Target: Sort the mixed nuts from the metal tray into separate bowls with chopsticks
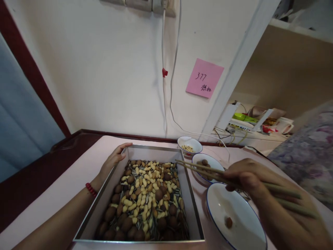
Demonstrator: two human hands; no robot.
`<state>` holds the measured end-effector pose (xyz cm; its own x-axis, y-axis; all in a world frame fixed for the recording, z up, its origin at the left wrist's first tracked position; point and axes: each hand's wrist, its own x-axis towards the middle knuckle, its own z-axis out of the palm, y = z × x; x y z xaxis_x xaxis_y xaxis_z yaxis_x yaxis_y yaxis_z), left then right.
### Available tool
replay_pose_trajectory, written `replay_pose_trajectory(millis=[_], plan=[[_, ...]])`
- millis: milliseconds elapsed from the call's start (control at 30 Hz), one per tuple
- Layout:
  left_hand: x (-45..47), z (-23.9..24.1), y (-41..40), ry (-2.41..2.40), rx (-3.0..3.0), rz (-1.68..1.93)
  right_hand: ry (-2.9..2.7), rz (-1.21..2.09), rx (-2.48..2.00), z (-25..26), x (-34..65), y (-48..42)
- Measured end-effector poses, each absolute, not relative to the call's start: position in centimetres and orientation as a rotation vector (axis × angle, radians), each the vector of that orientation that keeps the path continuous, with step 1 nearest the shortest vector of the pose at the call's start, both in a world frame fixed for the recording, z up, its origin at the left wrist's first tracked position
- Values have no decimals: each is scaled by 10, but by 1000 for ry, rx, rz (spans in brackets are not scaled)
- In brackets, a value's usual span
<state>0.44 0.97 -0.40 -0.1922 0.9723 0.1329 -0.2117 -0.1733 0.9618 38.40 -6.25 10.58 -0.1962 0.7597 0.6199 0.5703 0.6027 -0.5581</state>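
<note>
the right hand is closed around a pair of slim, wood-toned chopsticks, their tapering tips close together over the far right edge of the box; whether they pinch anything i cannot tell. the left hand lies at the box's far left corner, thumb and fingers bent loosely against the rim with a gap between them; how firmly it holds i cannot tell. a bracelet of glossy red beads circles the left wrist.

the box is rectangular, with smooth pale walls and a thin, silvery rim. inside, knobbly, tan peanuts are heaped in the middle, over slender striped seeds; smooth round brown nuts gather mostly toward the near side.

to its right, three white bowls with blue rims stand in a row, with a shiny glaze. the far bowl holds small pale pieces, the middle bowl round brown nuts, and the near bowl a single reddish-brown lump. beneath is a matte, pale pink cloth; a flat pink paper note is on the smooth wall.
</note>
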Motion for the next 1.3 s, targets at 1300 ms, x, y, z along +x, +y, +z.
replay_pose_trajectory(millis=[1300], plan=[[12, 1, 2, 1052, 1016, 1548, -2193, 287, -965, 69, 328, -44]])
